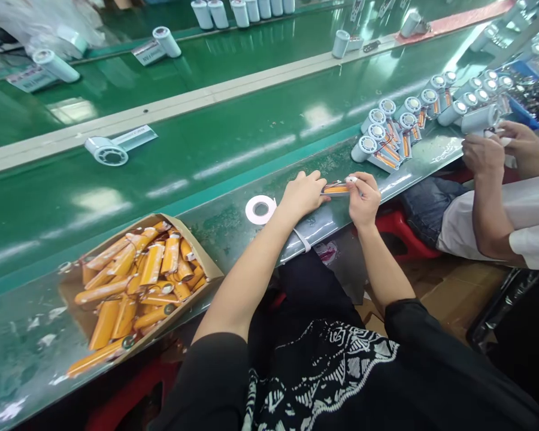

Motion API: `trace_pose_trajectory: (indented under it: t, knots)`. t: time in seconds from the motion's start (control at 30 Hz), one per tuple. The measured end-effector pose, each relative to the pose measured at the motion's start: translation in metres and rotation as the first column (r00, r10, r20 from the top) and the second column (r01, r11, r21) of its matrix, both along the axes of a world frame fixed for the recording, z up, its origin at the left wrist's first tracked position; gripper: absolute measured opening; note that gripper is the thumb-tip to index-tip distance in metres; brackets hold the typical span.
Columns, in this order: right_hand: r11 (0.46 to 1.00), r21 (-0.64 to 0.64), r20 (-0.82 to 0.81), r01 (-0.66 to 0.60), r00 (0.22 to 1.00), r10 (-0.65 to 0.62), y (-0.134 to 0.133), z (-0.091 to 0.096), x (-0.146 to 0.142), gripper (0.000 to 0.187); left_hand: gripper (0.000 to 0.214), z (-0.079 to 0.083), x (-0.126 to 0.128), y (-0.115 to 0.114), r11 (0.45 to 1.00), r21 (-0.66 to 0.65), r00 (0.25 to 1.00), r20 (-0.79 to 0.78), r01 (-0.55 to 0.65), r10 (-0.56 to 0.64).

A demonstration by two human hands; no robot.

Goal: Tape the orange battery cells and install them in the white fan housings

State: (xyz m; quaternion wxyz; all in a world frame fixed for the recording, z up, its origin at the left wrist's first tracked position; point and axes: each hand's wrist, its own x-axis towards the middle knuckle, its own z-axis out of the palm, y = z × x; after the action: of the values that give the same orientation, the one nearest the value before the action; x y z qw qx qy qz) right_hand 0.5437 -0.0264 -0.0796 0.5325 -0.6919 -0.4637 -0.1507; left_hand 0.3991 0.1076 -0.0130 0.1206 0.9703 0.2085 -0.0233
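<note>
My left hand [306, 193] grips one end of a fan casing with an orange battery [336, 188] lying in its handle; the end under my palm is hidden. At the other end, my right hand [363, 197] is closed in a pinch, with a small white piece [351, 179] at its fingertips. Behind my left forearm, a roll of white tape [260, 209] lies flat on the bench. A tape strip [303, 239] hangs over the bench edge. To the left stands an open cardboard box [211, 266], full of orange wrapped batteries [153, 263].
Several pale blue fan casings with batteries [386, 134] stand together at right. Beside them, a co-worker's hands [485, 149] hold another casing. A green conveyor belt [233, 126] runs behind the bench, carrying a lone fan casing [112, 149]. A blue bin [527, 114] sits far right.
</note>
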Motion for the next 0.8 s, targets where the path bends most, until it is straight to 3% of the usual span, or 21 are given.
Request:
trace_pose_trajectory:
  t: [0.27, 0.4, 0.5, 0.63, 0.8]
  knots:
    - [0.999, 0.05, 0.029, 0.014, 0.999, -0.016, 0.0, -0.011, 0.006, 0.044, 0.031, -0.003, 0.011, -0.01, 1.0, 0.003, 1.0, 0.0, 0.003, -0.003]
    - [0.992, 0.057, 0.048, -0.111, 0.993, 0.108, 0.013, 0.016, 0.004, 0.049, 0.026, -0.004, 0.021, -0.023, 1.0, 0.004, 1.0, 0.008, -0.006, 0.006]
    - [0.979, 0.111, -0.092, -0.173, 0.979, 0.183, 0.029, 0.043, 0.013, 0.057, 0.031, -0.004, 0.023, -0.03, 1.0, -0.015, 1.0, 0.005, 0.003, -0.003]
    - [0.919, 0.314, -0.351, -0.236, 0.871, 0.344, 0.037, 0.059, 0.024, 0.052, 0.044, -0.004, 0.019, -0.029, 0.999, -0.043, 1.0, 0.027, 0.008, -0.007]
    - [0.872, 0.42, -0.554, -0.252, 0.69, 0.466, 0.015, 0.063, 0.021, 0.049, 0.064, 0.0, 0.012, -0.021, 0.987, -0.147, 0.988, 0.153, 0.058, -0.036]
